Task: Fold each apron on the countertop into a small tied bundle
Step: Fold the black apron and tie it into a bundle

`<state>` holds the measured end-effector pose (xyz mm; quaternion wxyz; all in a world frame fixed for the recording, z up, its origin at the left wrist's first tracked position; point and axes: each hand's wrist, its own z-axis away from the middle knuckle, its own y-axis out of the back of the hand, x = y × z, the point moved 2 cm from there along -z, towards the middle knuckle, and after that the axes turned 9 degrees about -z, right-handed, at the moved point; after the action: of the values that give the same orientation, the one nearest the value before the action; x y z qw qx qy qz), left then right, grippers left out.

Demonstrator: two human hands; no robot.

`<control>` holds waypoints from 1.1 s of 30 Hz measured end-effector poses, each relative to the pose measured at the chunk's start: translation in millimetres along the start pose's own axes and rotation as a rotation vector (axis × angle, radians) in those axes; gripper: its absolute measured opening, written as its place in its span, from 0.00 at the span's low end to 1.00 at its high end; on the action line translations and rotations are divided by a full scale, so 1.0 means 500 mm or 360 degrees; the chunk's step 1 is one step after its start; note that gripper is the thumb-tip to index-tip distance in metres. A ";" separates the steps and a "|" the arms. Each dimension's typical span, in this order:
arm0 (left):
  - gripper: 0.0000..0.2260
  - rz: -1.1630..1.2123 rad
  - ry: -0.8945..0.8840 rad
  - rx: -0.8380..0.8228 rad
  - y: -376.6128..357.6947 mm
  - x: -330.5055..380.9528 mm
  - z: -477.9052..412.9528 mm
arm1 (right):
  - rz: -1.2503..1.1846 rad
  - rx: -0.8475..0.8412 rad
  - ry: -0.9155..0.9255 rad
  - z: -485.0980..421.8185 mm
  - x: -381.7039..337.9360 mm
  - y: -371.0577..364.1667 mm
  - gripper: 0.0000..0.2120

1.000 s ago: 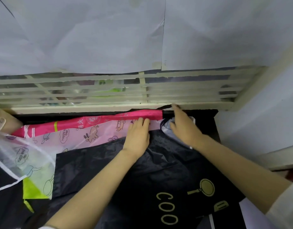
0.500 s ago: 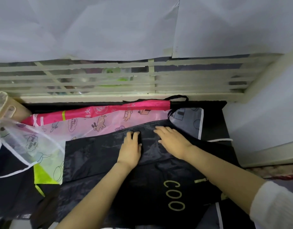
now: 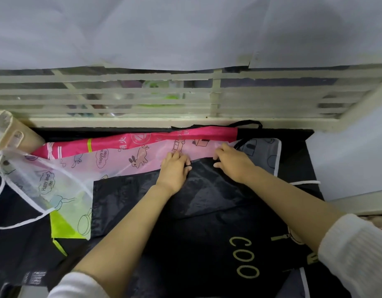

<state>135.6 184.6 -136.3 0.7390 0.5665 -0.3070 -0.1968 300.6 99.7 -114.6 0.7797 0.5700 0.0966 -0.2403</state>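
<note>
A black apron (image 3: 207,233) with gold "COO" lettering lies spread over the countertop, on top of the other aprons. My left hand (image 3: 175,171) and my right hand (image 3: 233,164) sit side by side at its far edge, fingers curled over that edge and gripping the black fabric. Beyond them lies a translucent pink apron (image 3: 121,162) printed with cartoon animals, and behind it a bright pink apron (image 3: 142,140) along the window sill. A grey apron (image 3: 264,155) with white trim peeks out past my right hand.
A clear apron (image 3: 35,181) with white trim and a yellow-green piece (image 3: 61,226) lie at the left. A beige container (image 3: 11,136) stands at the far left corner. The barred window (image 3: 185,97) closes the back, and a white wall (image 3: 347,160) bounds the right.
Both hands slid away from me from the flat of the black apron to its far edge, and their fingers curled onto it. The camera view shifted slightly.
</note>
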 end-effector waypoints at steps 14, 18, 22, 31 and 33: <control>0.03 0.0232 -0.0024 -0.0171 -0.001 -0.006 -0.017 | 0.0298 0.0218 -0.0020 -0.028 -0.016 0.016 0.10; 0.07 0.0104 0.0011 -0.0143 0.001 -0.001 -0.021 | 0.0297 0.0416 0.0171 -0.003 -0.070 -0.001 0.13; 0.12 -0.0054 0.0005 0.0010 0.001 0.007 -0.016 | 0.0515 0.0130 0.0539 0.068 -0.123 -0.131 0.20; 0.21 -0.0640 -0.0254 -0.0105 -0.079 -0.028 0.148 | 0.0661 -0.0144 0.0141 0.057 -0.035 -0.145 0.32; 0.26 -0.0586 -0.0031 -0.0331 -0.096 -0.066 0.163 | 0.0751 -0.0264 0.0050 0.053 -0.013 -0.136 0.32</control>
<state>58.9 133.9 -175.9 0.7421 0.5317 -0.1833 -0.3647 258.5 60.7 -160.4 0.8568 0.5145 -0.0075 -0.0340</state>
